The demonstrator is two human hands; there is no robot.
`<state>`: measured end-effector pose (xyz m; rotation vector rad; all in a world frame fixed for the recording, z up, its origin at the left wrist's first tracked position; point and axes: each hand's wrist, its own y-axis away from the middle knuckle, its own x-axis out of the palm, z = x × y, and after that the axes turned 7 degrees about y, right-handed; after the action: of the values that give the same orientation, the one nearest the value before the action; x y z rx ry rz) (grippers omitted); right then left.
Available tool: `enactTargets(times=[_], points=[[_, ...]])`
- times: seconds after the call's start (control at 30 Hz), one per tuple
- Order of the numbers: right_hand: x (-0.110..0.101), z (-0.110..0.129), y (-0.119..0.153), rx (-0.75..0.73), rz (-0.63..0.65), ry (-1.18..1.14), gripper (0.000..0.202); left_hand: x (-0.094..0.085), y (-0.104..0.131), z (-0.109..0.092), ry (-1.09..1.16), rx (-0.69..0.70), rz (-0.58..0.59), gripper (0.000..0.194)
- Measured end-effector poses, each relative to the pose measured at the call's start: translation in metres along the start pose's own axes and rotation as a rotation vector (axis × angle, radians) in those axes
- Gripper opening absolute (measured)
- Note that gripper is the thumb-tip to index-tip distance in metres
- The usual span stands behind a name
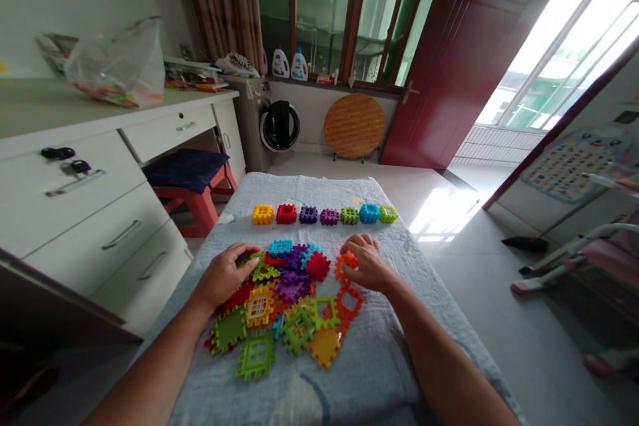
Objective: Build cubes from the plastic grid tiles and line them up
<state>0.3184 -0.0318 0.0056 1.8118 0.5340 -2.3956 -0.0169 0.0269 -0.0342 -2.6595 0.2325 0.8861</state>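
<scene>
My left hand rests at the left edge of a loose pile of flat notched plastic pieces, fingers bent over a light green piece. At the pile's right side, my right hand has its fingers on an orange piece. Red, purple, blue, green and yellow pieces overlap between the hands, among them a yellow piece and a green window piece nearest me. Behind the pile stands a row of several assembled blocks, from a yellow block to a lime block.
The pieces lie on a table with a pale blue cloth. To the left are a white desk and a red stool with a dark cushion. A washing machine, a round wooden board and a red door stand beyond.
</scene>
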Motion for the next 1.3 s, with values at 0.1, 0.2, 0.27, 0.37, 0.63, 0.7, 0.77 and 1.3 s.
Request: enactTargets(times=[0.1, 0.2, 0.27, 0.37, 0.63, 0.7, 0.77, 1.3], points=[[-0.001, -0.003, 0.003, -0.004, 0.01, 0.04, 0.029, 0.0, -0.001, -0.001, -0.012, 0.0, 0.006, 0.033], [0.0, -0.003, 0.005, -0.038, 0.048, 0.083, 0.04, 0.001, -0.001, 0.001, -0.017, 0.007, 0.007, 0.033], [0.001, -0.003, 0.006, -0.047, 0.064, 0.1, 0.041, 0.001, -0.001, 0.003, -0.017, 0.01, 0.003, 0.034], [0.002, -0.003, 0.005, -0.056, 0.055, 0.077, 0.038, 0.002, -0.001, 0.007, -0.012, 0.01, -0.005, 0.036], [0.001, -0.039, 0.0, 0.094, -0.079, 0.01, 0.038, 0.002, -0.002, 0.007, -0.032, 0.006, 0.006, 0.036], [0.004, -0.044, 0.001, 0.113, -0.045, 0.029, 0.039, 0.001, -0.002, 0.005, -0.04, -0.004, 0.011, 0.036], [0.006, -0.044, 0.001, 0.127, -0.008, 0.051, 0.039, 0.0, -0.002, 0.003, -0.045, -0.012, 0.015, 0.037], [0.014, -0.04, -0.003, 0.131, 0.047, 0.032, 0.055, 0.001, -0.002, 0.004, -0.034, -0.016, 0.009, 0.039]])
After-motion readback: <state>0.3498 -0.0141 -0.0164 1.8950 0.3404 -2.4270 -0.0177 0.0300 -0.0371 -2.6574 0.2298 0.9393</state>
